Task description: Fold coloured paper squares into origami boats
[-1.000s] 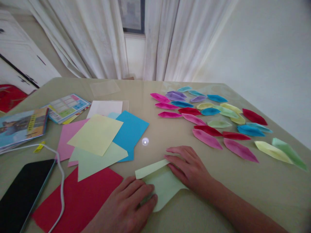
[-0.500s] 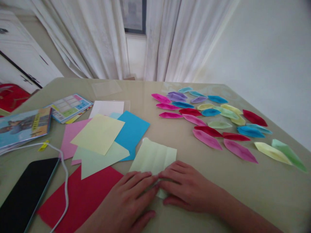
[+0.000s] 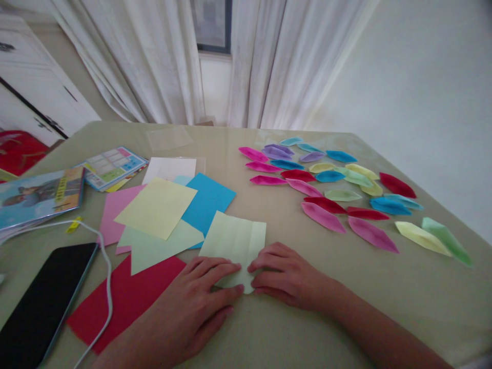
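A pale green sheet of paper (image 3: 232,238) with parallel creases lies on the table in front of me, its near end narrowed between my hands. My left hand (image 3: 203,292) rests over its lower left part, fingers stretched and apart, fingertips pressing near the middle. At the lower right edge, my right hand (image 3: 288,277) is closed, its bent fingers gripping the paper. The two hands' fingertips nearly meet. Part of the paper's near edge is hidden under the fingers.
On the left lie loose coloured sheets: yellow (image 3: 157,205), blue (image 3: 213,197) and red (image 3: 126,302). A phone (image 3: 46,302), a white cable (image 3: 108,287) and a booklet (image 3: 42,197) are farther left. Several folded paper pieces (image 3: 325,218) spread across the right.
The pale green paper has shifted slightly left in view. My fingertips have drawn a little apart, uncovering more of its near part. The view has tilted slightly.
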`<state>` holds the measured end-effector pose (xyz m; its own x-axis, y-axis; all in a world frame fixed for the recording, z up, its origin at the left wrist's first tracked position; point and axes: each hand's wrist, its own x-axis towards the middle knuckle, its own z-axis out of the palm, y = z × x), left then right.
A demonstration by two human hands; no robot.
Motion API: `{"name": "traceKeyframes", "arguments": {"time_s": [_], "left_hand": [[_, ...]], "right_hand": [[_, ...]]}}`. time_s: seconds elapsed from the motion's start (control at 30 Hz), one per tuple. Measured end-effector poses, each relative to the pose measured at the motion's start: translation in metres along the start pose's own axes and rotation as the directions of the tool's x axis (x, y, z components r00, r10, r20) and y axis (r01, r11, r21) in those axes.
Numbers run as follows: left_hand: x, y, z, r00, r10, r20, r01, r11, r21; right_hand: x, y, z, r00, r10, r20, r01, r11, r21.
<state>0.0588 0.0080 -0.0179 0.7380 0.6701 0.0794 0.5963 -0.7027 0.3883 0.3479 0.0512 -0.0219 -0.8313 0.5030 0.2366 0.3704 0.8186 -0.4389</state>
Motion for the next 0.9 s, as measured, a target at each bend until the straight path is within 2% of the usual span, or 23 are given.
{"name": "traceKeyframes", "arguments": {"time_s": [0.13, 0.23, 0.63, 0.9], "left_hand": [[0.001, 0.003, -0.001, 1.0, 0.006, -0.007, -0.006, 1.0, -0.004], [0.001, 0.004, 0.001, 1.0, 0.011, -0.027, -0.011, 1.0, 0.01], [0.0, 0.009, 0.01, 0.99, 0.089, -0.106, -0.072, 0.986, 0.151], [-0.001, 0.009, 0.013, 0.996, 0.087, -0.032, -0.08, 0.979, 0.188]], "right_hand": [[0.004, 0.0, 0.005, 0.974, 0.224, -0.019, -0.216, 0.956, 0.197], [0.005, 0.0, 0.008, 0.945, 0.327, -0.021, -0.311, 0.915, 0.257], [0.008, -0.006, 0.014, 0.906, 0.42, -0.054, -0.391, 0.878, 0.277], [0.01, -0.007, 0.015, 0.895, 0.443, -0.057, -0.415, 0.872, 0.259]]}}
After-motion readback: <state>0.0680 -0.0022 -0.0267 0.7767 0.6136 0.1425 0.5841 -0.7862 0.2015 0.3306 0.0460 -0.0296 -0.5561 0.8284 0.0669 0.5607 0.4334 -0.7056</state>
